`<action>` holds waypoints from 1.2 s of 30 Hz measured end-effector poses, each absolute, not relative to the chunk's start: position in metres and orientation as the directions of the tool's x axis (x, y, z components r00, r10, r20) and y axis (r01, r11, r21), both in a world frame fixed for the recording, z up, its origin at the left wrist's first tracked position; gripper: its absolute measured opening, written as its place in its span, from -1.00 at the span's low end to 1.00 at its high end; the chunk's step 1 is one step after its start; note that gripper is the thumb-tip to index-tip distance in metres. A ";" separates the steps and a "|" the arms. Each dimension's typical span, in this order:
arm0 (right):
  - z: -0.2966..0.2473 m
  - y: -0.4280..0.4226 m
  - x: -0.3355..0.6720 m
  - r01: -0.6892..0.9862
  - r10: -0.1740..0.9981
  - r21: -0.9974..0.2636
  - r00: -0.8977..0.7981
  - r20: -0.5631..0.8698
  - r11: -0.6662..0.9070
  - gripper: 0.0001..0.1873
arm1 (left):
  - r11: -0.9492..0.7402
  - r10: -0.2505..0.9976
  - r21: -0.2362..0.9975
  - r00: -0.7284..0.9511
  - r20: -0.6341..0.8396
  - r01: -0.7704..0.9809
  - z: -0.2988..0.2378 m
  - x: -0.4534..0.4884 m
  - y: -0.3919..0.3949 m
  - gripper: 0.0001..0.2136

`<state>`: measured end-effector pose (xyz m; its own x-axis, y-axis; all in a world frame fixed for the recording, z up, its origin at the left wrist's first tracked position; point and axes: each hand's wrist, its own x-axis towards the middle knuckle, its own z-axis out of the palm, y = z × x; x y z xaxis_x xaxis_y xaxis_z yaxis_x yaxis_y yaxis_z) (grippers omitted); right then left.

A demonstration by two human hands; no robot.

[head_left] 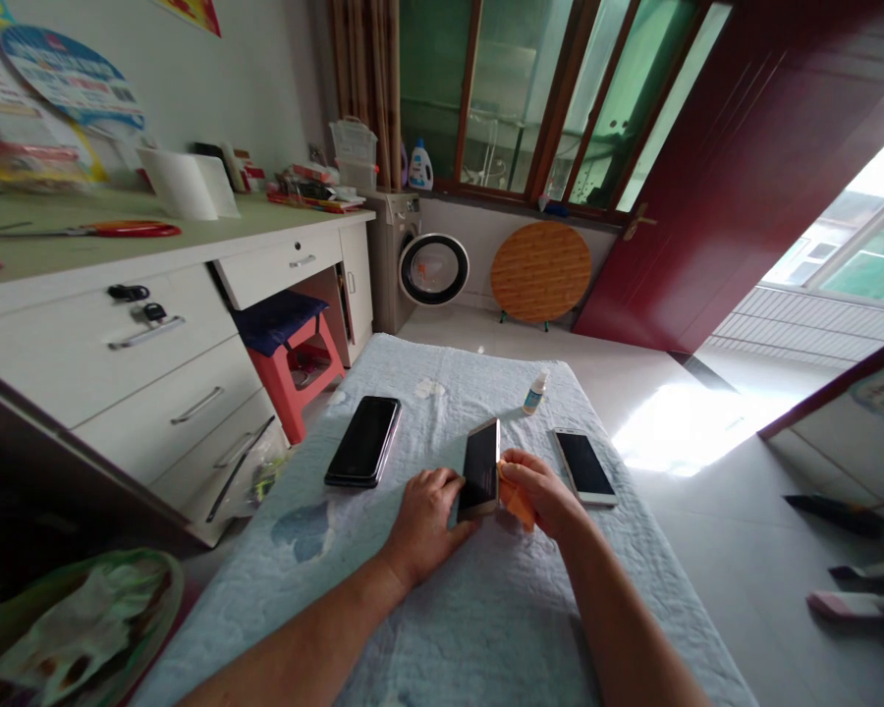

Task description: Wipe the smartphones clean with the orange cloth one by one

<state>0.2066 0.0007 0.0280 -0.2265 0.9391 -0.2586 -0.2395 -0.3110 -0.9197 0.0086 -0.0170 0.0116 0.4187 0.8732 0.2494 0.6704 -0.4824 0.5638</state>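
Note:
A smartphone (479, 469) stands tilted on its long edge over the light blue quilted cloth (442, 628), its dark screen turned to the left. My left hand (428, 516) grips it at its left side and lower end, fingers closed. In my right hand (541, 488) an orange cloth (517, 504) is pinched and pressed to the phone's right edge. To the left lies a black phone (364, 440), seemingly on top of another flat device. A white phone (586, 466) lies face up at the right. Behind the hands stands a small spray bottle (534, 394).
At the left runs a desk with drawers (192, 368), scissors (129, 230) and a paper roll (188, 184) on it. A red stool (287, 368) is beside the cloth-covered surface. A washing machine (394, 255) with its door open stands behind, near a round wooden tabletop (541, 270).

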 end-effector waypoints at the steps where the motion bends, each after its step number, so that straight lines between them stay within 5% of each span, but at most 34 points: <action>1: 0.028 0.000 0.206 -0.247 0.941 -0.921 -0.233 -0.247 -0.303 -0.68 | -0.482 0.873 0.572 0.420 0.248 0.663 0.012 0.009 -0.017 -0.64; 15: 0.031 -0.002 0.194 -0.283 0.941 -0.920 -0.278 -0.191 -0.270 -0.58 | -0.426 0.873 0.784 0.433 0.225 0.451 0.017 0.010 -0.020 -0.57; 25: 0.025 -0.004 0.186 -0.083 0.929 -0.966 -0.302 -0.212 -0.247 -0.50 | -0.483 0.872 0.724 0.348 0.345 0.492 0.013 0.014 -0.024 -0.56; 36: 0.025 -0.005 0.185 -0.087 0.932 -0.972 -0.314 -0.182 -0.219 -0.51 | -0.590 0.808 0.648 0.358 0.469 0.482 0.021 0.013 -0.028 -0.59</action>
<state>0.1848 -0.0046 0.0247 -0.3142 0.9317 -0.1821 -0.0867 -0.2191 -0.9718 0.0129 -0.0279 0.0214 0.3578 0.8076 0.4687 0.4821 -0.5896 0.6480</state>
